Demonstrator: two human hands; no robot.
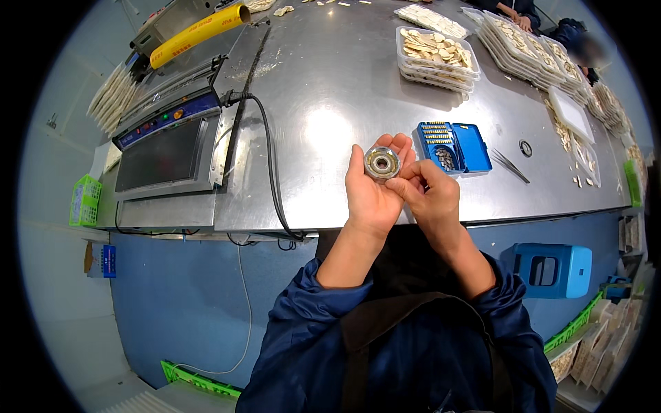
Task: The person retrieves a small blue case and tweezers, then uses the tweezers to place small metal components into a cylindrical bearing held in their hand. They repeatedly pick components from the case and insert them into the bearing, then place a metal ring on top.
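Note:
My left hand (pixel 370 199) is raised palm up over the front edge of a steel table (pixel 323 124) and holds a small round metal tin (pixel 382 164) with a clear lid on its fingers. My right hand (pixel 428 193) is beside it, with its fingertips touching the tin's lower right rim. What lies inside the tin is too small to make out. Just to the right of my hands an open blue plastic case (pixel 452 146) with small parts rests on the table.
A sealing machine (pixel 165 148) with a yellow roll (pixel 200 33) stands at the table's left, its black cable (pixel 270 165) running over the front edge. Stacked clear trays of pale slices (pixel 435 58) fill the back right. Tweezers (pixel 511 165) lie beside the case. A blue stool (pixel 551 270) stands lower right. Another person's hands (pixel 520 19) work at the far side.

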